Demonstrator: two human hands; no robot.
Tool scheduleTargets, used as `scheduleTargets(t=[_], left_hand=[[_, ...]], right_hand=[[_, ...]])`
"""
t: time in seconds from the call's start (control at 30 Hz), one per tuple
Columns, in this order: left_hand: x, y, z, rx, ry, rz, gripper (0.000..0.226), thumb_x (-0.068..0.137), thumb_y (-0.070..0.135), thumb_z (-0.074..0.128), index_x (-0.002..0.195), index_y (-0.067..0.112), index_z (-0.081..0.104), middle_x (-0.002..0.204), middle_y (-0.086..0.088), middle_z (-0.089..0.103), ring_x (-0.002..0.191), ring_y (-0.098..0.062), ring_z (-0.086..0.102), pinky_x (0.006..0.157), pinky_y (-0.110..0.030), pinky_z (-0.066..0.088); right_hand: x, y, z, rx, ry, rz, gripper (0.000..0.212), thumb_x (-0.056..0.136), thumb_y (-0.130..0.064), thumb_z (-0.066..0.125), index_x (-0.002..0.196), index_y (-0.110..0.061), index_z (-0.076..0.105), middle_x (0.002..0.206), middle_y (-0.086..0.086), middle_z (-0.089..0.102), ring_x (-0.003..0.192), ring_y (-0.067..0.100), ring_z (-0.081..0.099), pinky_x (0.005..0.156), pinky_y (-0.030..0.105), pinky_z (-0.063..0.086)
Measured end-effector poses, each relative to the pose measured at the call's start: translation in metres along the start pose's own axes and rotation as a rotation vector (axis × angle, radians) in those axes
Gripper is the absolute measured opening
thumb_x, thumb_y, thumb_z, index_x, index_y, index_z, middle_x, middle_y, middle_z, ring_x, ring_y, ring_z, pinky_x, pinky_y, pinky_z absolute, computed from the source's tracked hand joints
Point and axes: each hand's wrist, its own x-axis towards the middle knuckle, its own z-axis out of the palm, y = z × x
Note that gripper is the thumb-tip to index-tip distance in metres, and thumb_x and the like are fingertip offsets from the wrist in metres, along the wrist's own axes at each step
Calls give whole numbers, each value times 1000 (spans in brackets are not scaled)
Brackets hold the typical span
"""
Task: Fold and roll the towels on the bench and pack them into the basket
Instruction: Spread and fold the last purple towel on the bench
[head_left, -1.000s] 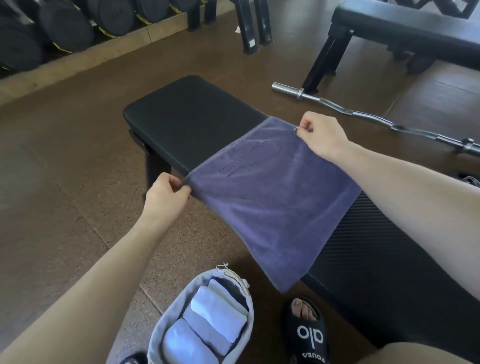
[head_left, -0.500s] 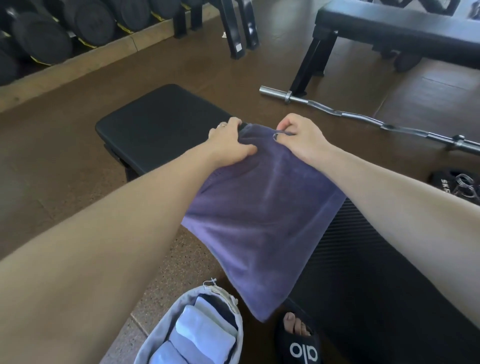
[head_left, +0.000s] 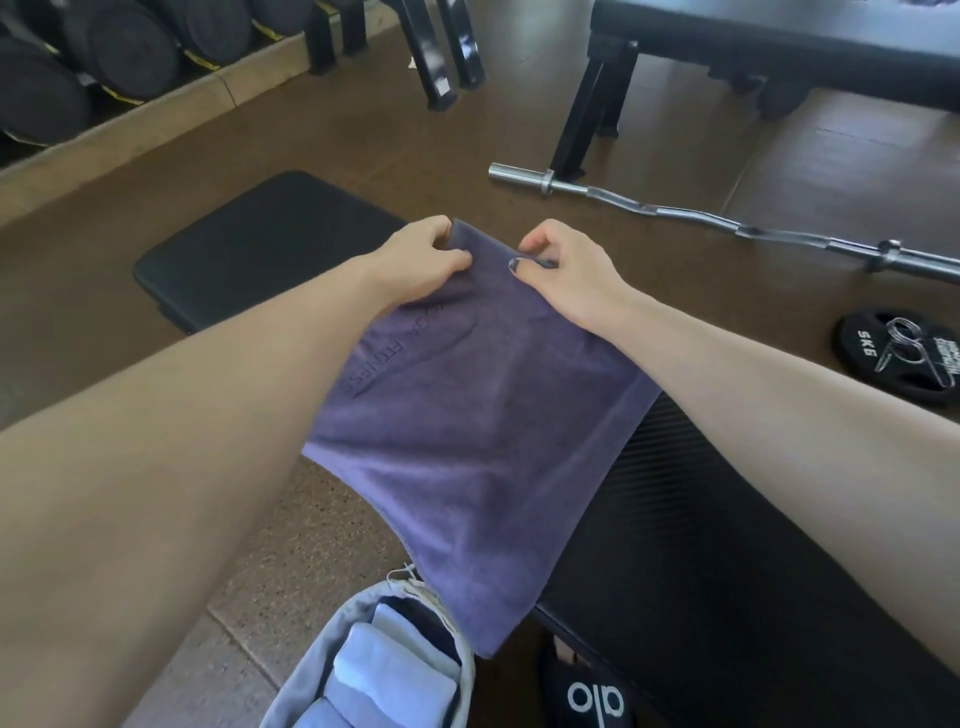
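A purple towel (head_left: 483, 431) with embossed lettering lies across the black bench (head_left: 260, 254), its near end hanging over the bench's front edge. My left hand (head_left: 421, 260) and my right hand (head_left: 566, 270) both pinch the towel's far edge, close together. Below, at the bottom of the view, a grey fabric basket (head_left: 311, 670) stands on the floor with light blue rolled towels (head_left: 395, 675) inside. The towel's lower corner hangs just above the basket's rim.
A curl bar (head_left: 727, 223) lies on the floor beyond the bench, with a 5 kg plate (head_left: 893, 353) to the right. Another bench (head_left: 779, 36) stands at the back right. Dumbbells (head_left: 104, 57) line a rack at the back left. My sandalled foot (head_left: 587, 691) is beside the basket.
My left hand carried its corner of the towel across to the right hand's corner, folding the towel in half. Both hands now hold the far edge close together.
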Motion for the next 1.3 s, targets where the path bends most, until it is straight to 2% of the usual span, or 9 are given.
scheduleTargets(t=[0.2,0.37,0.5,0.73,0.87,1.0,1.1,1.17,1.3], left_hand=[[-4,-10,-4,-120,173,-14,28,90,29,68,73,19,48,71,4,51,67,-14,44,63,-29,38],[-3,-19,-8,-112,235,-39,34,84,31,74,63,19,50,63,6,49,62,-13,44,64,-30,40],[-4,-15,-13,-71,268,15,23,86,32,73,73,15,64,71,6,58,66,-11,52,68,-29,46],[-17,-7,-24,-70,335,18,18,88,30,72,82,14,69,73,7,61,67,-8,54,65,-23,45],[-32,2,-36,-123,367,20,16,86,30,74,83,15,70,78,6,66,72,-9,59,70,-26,51],[-51,16,-52,-143,378,71,18,85,26,75,86,8,71,85,-3,70,74,-12,61,71,-30,55],[-67,25,-67,-139,410,107,15,85,22,75,83,9,68,78,1,64,69,-10,57,65,-27,50],[-81,29,-78,-86,420,134,14,86,19,74,86,8,67,79,3,61,71,-11,55,66,-26,48],[-114,33,-100,63,421,222,12,84,10,71,91,15,61,88,3,61,84,-15,56,75,-33,50]], right_hand=[[-2,-2,-11,-89,-96,64,28,96,-50,57,113,-28,59,100,-7,64,87,8,60,67,26,45],[-8,-4,-25,-48,-258,35,24,98,-42,58,121,-34,60,100,-4,71,91,13,67,74,30,52],[-9,-7,-36,25,-337,104,16,95,-42,64,102,-29,69,88,-8,72,84,12,69,72,30,52],[-20,-13,-53,-82,-454,185,38,94,-54,61,82,-18,65,86,-4,69,74,14,65,69,29,51],[-34,-11,-64,6,-492,161,14,94,-38,66,95,-26,71,98,-7,73,91,15,72,81,35,59],[-46,-17,-79,-67,-453,140,15,93,-34,67,101,-22,72,101,-2,75,94,18,73,91,44,58],[-55,-26,-94,-177,-413,153,37,91,-47,68,90,-11,71,87,-2,73,80,17,70,76,33,56],[-62,-35,-103,-279,-339,110,51,91,-53,65,81,-3,62,76,4,58,70,19,56,66,31,42],[-79,-57,-114,-312,-161,-11,52,95,-49,61,70,-4,56,67,4,46,64,18,45,59,30,34]])
